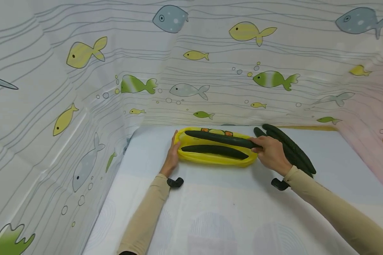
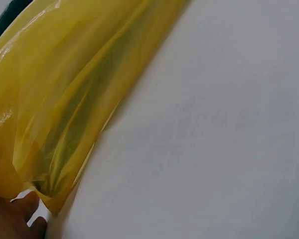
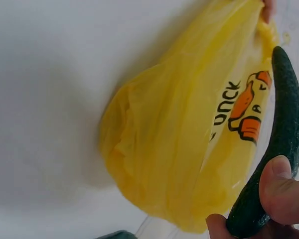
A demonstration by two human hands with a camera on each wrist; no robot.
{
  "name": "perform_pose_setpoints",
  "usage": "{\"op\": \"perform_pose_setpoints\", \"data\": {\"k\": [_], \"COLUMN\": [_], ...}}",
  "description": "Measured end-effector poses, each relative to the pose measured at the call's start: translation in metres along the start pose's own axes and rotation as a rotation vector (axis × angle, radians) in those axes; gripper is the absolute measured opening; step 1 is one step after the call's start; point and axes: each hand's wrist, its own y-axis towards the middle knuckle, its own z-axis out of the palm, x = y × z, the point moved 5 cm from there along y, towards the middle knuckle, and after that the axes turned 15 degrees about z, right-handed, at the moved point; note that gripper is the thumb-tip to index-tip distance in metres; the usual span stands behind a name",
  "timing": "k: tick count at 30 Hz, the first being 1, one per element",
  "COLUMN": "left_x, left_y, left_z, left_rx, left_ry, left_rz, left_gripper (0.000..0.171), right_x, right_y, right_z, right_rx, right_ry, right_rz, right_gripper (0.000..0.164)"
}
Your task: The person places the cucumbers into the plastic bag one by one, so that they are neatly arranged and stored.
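My right hand [image 1: 272, 154] grips one end of a dark green cucumber [image 1: 220, 137], its thumb laid along the skin in the right wrist view. The cucumber reaches leftward over the opening of a yellow plastic bag [image 1: 217, 162]. Inside the bag lies a second cucumber [image 1: 214, 150], lengthwise along the front side. At the bag's left end, my left hand [image 1: 171, 156] holds the rim, and its fingertips [image 2: 27, 204] show by the gathered plastic. Orange and black print [image 3: 249, 128] marks the bag's side.
More cucumbers [image 1: 288, 145] lie in a group on the white table [image 1: 207, 198], just right of the bag and partly behind my right hand and forearm. A fish-patterned sheet [image 1: 223, 102] rises behind the table and along its left and right sides.
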Motion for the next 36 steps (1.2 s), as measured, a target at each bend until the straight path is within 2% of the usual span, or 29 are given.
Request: {"op": "perform_pose_setpoints", "data": {"k": [8,11,14,18,23,36], "left_x": [-0.003,-0.003,-0.002,0.0,0.001,-0.002], "left_y": [-0.001,0.0,0.002,0.001,-0.001,0.0], "left_z": [-0.001,-0.001,-0.001,-0.002,-0.001,-0.002], "left_rx": [-0.007,0.006,0.032,0.021,-0.001,0.001], "left_ry": [-0.018,-0.021,-0.005,0.014,0.014,0.019], "left_rz": [0.012,0.023,0.005,0.009,0.032,0.04], "left_gripper": [0.062,0.062,0.061,0.061,0.063,0.062], "right_x": [0.009,0.006,0.004,0.002,-0.002,-0.002], "right_y": [0.011,0.017,0.021,0.023,0.024,0.034], "right_z": [0.014,0.021,0.026,0.034,0.044,0.059], "right_rx": [0.039,0.057,0.079,0.124,0.131,0.167], "right_ry": [-0.006,-0.015,-0.02,-0.03,-0.036,-0.143], "right_rz": [-0.012,0.004,0.026,0.049,0.031,0.073], "right_gripper": [0.033,0.033,0.033,0.033,0.034,0.035]}}
